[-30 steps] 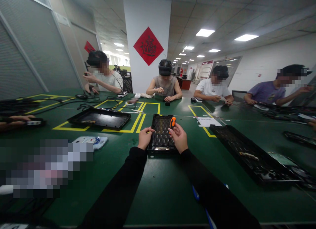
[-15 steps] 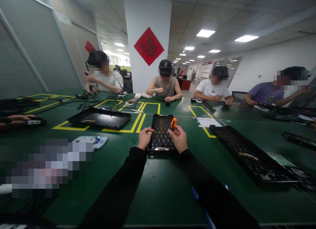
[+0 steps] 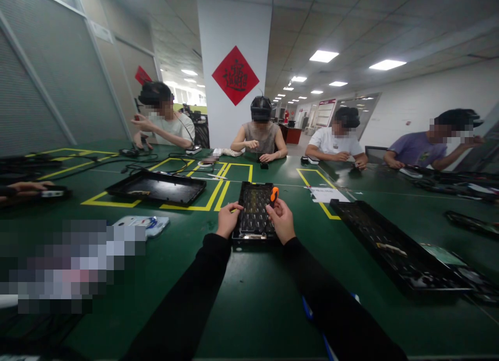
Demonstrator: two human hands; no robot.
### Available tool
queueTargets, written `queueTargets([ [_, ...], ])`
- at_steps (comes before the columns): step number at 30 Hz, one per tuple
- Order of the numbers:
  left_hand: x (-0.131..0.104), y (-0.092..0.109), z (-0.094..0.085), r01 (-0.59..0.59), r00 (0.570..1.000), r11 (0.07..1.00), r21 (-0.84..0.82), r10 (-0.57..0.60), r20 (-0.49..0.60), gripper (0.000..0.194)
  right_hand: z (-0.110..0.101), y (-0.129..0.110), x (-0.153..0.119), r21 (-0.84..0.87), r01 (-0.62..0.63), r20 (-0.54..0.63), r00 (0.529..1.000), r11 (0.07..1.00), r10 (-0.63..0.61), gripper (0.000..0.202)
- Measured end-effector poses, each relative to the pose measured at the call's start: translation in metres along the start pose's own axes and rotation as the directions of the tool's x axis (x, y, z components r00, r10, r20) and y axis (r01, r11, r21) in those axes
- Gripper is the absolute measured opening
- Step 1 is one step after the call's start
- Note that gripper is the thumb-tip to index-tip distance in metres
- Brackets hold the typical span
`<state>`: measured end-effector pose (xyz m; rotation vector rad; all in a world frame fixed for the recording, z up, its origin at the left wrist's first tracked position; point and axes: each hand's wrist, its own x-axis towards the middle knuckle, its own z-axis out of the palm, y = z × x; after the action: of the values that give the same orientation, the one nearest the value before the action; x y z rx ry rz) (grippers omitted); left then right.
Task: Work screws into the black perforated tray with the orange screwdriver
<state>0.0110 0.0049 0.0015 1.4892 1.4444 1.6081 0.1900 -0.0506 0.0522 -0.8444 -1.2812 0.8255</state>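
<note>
A black plastic casing (image 3: 254, 215), open at the top with rows of small raised details inside, lies on the green table in front of me. My left hand (image 3: 228, 221) grips its left rim between thumb and fingers. In my right hand (image 3: 284, 221) is a screwdriver with an orange and black handle (image 3: 274, 195), pinched by closed fingers at the casing's right side. The handle points up; the tip is too dark to make out inside the casing. Near the casing's front edge is a pale strip-like part (image 3: 255, 237).
Left stands another black casing (image 3: 156, 187), with a clear plastic bag (image 3: 150, 225) nearer me. A long black casing (image 3: 397, 246) lies right, beside a paper sheet (image 3: 329, 195). Several people sit across the table; a co-worker's hand (image 3: 29, 188) shows at far left. Blue-handled items lie beneath my right sleeve.
Both hands keep their hold on the casing and the screwdriver with almost no movement. The view has shifted very slightly.
</note>
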Motion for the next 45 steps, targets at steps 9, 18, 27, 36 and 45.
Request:
queueTargets([
  [9,-0.0008,0.0002,-0.0003,-0.012,1.000,1.000,0.005,0.012,0.014,0.014,-0.0003,0.0033,0.0006,-0.016,0.036,-0.022,0.999,0.999,-0.036,0.043],
  [18,-0.0007,0.0009,-0.0004,-0.005,1.000,1.000,0.004,0.005,0.003,0.013,0.0001,0.0013,-0.0002,0.034,-0.016,-0.009,1.000,0.999,0.016,0.040],
  [27,-0.0015,0.0022,-0.0008,-0.005,1.000,1.000,-0.016,0.005,0.003,0.014,0.0002,0.0042,0.0012,-0.044,0.032,-0.038,0.999,0.999,-0.033,0.038],
  [36,0.0000,0.0005,0.0003,0.004,1.000,1.000,-0.001,-0.004,-0.007,0.013,0.0005,0.0044,0.0012,-0.003,0.027,-0.024,0.999,1.000,-0.027,0.044],
  [45,-0.0001,-0.0003,0.0003,-0.007,1.000,1.000,-0.011,0.007,0.004,0.014,0.0011,0.0060,0.0010,0.015,0.036,-0.025,0.999,0.999,-0.036,0.041],
])
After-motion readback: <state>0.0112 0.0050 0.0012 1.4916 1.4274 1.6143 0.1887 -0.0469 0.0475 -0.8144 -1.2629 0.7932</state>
